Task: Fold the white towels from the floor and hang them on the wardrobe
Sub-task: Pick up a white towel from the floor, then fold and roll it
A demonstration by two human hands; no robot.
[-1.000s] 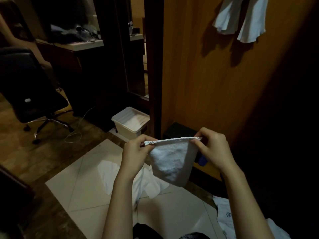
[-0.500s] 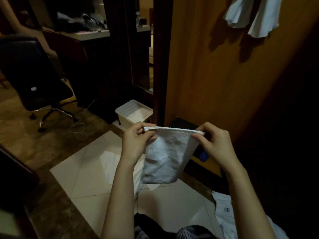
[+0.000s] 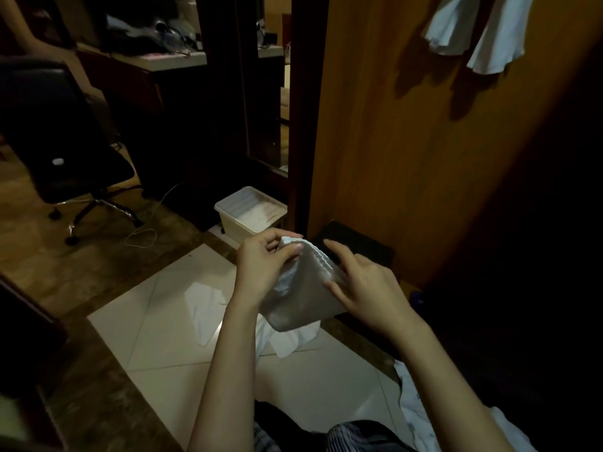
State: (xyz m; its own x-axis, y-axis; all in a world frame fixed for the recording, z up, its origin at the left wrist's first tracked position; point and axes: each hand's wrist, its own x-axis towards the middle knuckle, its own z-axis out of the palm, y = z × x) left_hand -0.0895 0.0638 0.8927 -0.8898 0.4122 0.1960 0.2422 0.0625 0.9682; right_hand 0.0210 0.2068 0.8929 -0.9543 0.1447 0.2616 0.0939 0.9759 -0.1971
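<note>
Since half a second ago you have brought your hands together: the towel (image 3: 303, 288), which hung stretched flat between them, is now doubled over, its top edges stacked in a wavy ridge. Your left hand (image 3: 264, 269) pinches the top corner of that ridge between thumb and curled fingers. Your right hand (image 3: 359, 282) lies against the towel's right side with fingers nearly straight, pressing the fold rather than gripping it; the index points up past the ridge. The towel hangs between both hands, held above the floor.

Below your left wrist more white towels (image 3: 208, 308) lie crumpled on the pale tiles (image 3: 169, 340). Another white cloth (image 3: 421, 406) lies on the floor under your right forearm. Beyond your left hand sits a white tub (image 3: 251, 210), and further left of it a black chair (image 3: 65, 132). Above and beyond your right hand, high on the wardrobe panel (image 3: 391, 141), two white towels (image 3: 476, 31) already hang. Just behind your right fingers a dark box (image 3: 362, 246) rests at the wardrobe's foot
</note>
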